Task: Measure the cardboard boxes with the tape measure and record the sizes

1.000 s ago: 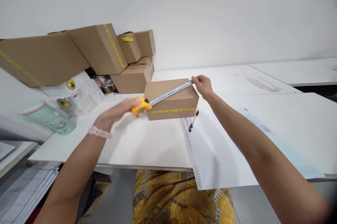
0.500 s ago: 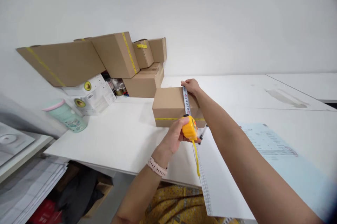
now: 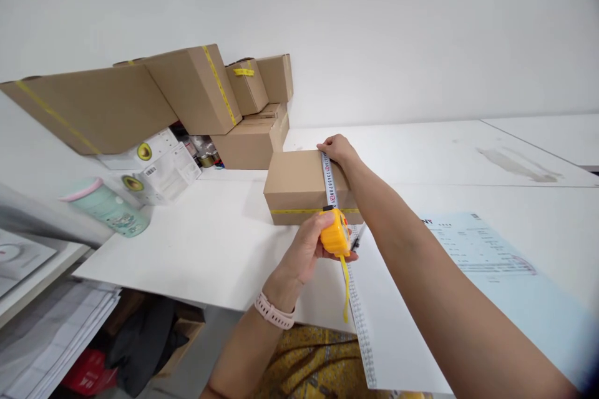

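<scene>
A small cardboard box (image 3: 294,173) with a yellow strip along its front lies on the white table. My left hand (image 3: 306,249) is closed around a yellow tape measure (image 3: 334,235) in front of the box, its yellow strap hanging down. The tape's blade (image 3: 329,180) is pulled out and runs front to back over the box top. At the far edge of the box, my right hand (image 3: 339,149) pinches the blade's end. Partly hidden behind the left fingers, a pen (image 3: 358,240) lies on a spiral notebook (image 3: 393,324).
Several cardboard boxes (image 3: 187,90) are piled at the back left, over white cartons (image 3: 159,174) with avocado pictures. A mint green tumbler (image 3: 110,206) leans near the table's left edge. On the right lies a pale blue printed sheet (image 3: 491,261).
My left hand has swung the tape measure from the left of the box round to its front. The blade has turned from slanting along the box to crossing it front to back.
</scene>
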